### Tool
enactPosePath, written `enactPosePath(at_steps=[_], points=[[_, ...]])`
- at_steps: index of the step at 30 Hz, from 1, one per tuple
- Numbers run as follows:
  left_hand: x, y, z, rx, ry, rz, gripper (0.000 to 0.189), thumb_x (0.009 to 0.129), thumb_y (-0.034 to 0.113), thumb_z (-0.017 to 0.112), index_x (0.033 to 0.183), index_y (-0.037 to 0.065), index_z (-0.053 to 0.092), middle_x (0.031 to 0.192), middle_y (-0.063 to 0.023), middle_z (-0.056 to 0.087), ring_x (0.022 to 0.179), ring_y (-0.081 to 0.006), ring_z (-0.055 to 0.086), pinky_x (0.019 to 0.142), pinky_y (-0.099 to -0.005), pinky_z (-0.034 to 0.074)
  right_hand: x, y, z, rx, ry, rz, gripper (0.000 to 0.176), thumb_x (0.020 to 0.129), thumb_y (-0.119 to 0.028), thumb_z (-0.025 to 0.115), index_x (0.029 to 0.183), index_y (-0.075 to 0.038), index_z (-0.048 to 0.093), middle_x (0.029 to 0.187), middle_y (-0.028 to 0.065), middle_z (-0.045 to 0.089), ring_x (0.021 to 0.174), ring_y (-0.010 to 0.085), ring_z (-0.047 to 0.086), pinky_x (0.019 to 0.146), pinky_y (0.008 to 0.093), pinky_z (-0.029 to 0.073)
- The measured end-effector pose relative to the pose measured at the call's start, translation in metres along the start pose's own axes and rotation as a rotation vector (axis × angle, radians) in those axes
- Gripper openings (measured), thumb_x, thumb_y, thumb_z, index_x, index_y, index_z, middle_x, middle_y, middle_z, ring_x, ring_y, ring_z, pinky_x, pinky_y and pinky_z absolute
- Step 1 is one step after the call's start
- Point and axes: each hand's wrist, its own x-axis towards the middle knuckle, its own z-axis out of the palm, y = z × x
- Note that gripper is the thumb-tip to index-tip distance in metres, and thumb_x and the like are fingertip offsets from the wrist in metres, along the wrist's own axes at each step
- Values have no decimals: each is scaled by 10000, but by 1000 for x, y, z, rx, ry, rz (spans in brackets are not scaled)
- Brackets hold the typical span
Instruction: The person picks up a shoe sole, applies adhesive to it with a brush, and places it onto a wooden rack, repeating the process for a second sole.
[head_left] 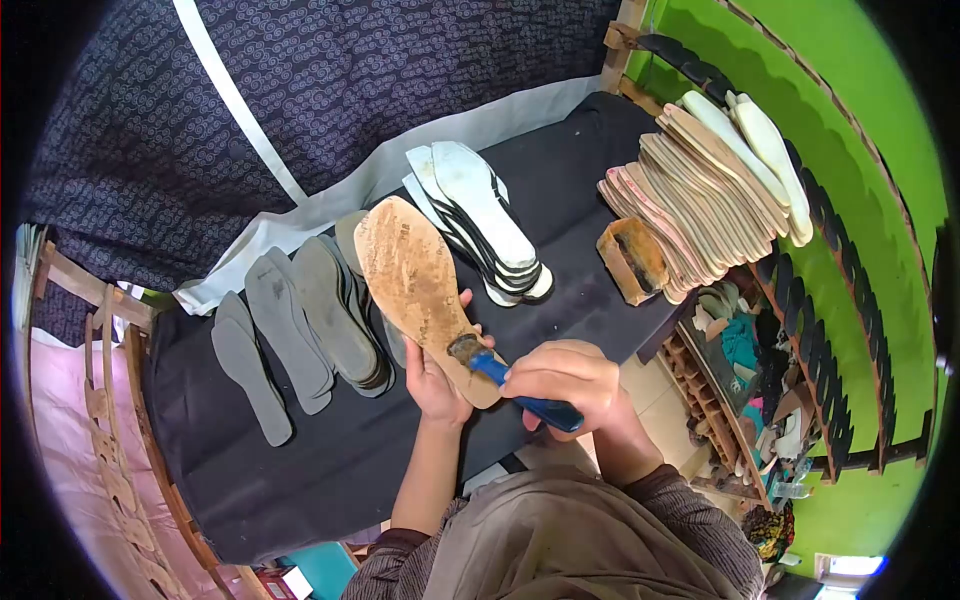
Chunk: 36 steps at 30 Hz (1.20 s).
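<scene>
My left hand (pixel 437 388) is closed around the narrow end of a tan shoe insole (pixel 405 265), holding it tilted up above the table. Dark smears mark the insole's face. In my right hand (pixel 568 382) is a blue-handled brush (pixel 487 364), its dark bristle end touching the insole near the narrow end. Grey soles (pixel 335 325) lie in overlapping rows to the left of the insole. Beyond it rests a fanned pile of white soles with black edges (pixel 470 205).
The table has a black cloth (pixel 560 290). At its right edge stand a stained, cut-open container (pixel 632 262) and a long row of tan insoles (pixel 690 190). A rack of black soles (pixel 800 310) lines the green wall. Scraps fill a shelf (pixel 745 370) below.
</scene>
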Motion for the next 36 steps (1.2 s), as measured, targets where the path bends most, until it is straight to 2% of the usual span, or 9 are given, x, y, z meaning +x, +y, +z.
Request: enactPosePath(at_steps=[3,5,12,14,16,18,25,30,36], points=[[0,-1,0,-3,27,-26,589,967,486,186,1422,120,267,1384,-176,389,961,-254,571,815,-434,481,-2,-2,-3,13,-65,6,370,489,-88,716,849,-20,661,820,95,641,672,250,639,555,315,492],[-1,0,1,8,70,-39,591,967,498,182,1419,130,277,1382,-169,396,945,-256,583,803,-441,477,-5,-3,-3,136,-214,64,370,487,-74,717,848,-13,659,805,92,640,669,238,640,556,313,493],[-1,-3,5,79,37,86,579,969,460,197,1414,95,261,1362,-181,405,946,-243,566,801,-421,492,0,-12,14,59,84,93,364,515,42,702,873,5,651,813,117,625,667,262,632,589,325,506],[0,-1,3,78,69,151,576,969,458,196,1411,95,265,1368,-182,396,941,-240,567,792,-425,492,-4,-14,18,95,-3,112,541,431,42,683,964,-9,602,920,125,599,783,310,616,677,367,507],[2,0,1,96,83,157,578,970,464,195,1413,99,259,1372,-176,386,940,-236,556,791,-419,482,-4,-19,21,76,2,120,512,450,55,670,954,-4,602,917,138,601,764,310,618,684,355,512],[3,1,2,107,71,192,580,970,471,196,1415,104,253,1370,-170,385,935,-234,540,796,-411,471,-1,-24,19,66,34,240,395,531,98,628,914,3,648,839,133,633,681,253,636,630,314,525],[2,-6,2,87,33,217,580,969,475,206,1408,98,257,1375,-157,378,931,-232,529,796,-405,463,10,-21,26,-25,161,185,361,551,94,628,897,-7,647,805,122,639,696,253,644,630,307,525],[2,-2,-3,116,90,208,592,969,479,213,1409,86,248,1380,-157,372,930,-225,529,805,-397,461,0,-22,32,-22,112,189,262,650,-23,733,899,-10,651,818,117,637,700,247,644,613,304,516],[1,-1,5,240,75,276,602,969,488,210,1414,84,239,1378,-163,376,926,-219,533,820,-379,460,5,-25,29,-84,173,190,220,708,-86,737,894,-9,650,827,118,633,704,240,644,614,297,516]])
